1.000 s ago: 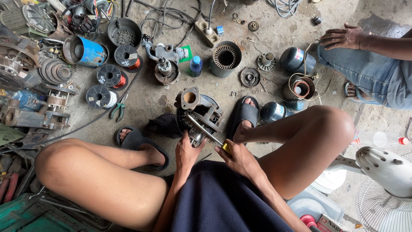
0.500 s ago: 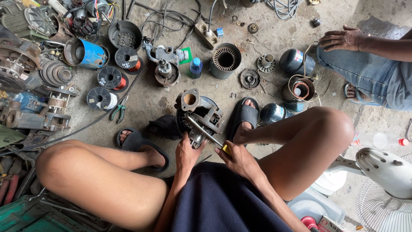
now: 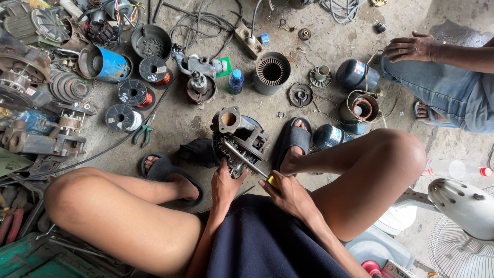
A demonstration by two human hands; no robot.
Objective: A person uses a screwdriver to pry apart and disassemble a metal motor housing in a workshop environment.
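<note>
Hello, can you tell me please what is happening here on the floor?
A person sits low over a concrete floor with a pump motor housing between the feet. The left hand steadies the housing; the right hand holds a yellow-handled screwdriver with its tip at the housing. Wire spools, a stator and pliers lie around. Another person's hand rests on a knee at right.

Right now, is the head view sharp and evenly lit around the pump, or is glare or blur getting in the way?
Head view: soft, even daylight, no harsh glare; pump housing, screwdriver, left hand and right hand are sharp; only faint shadows on the concrete floor; wide-angle bending stretches the knees and the fan at the edges.
</note>
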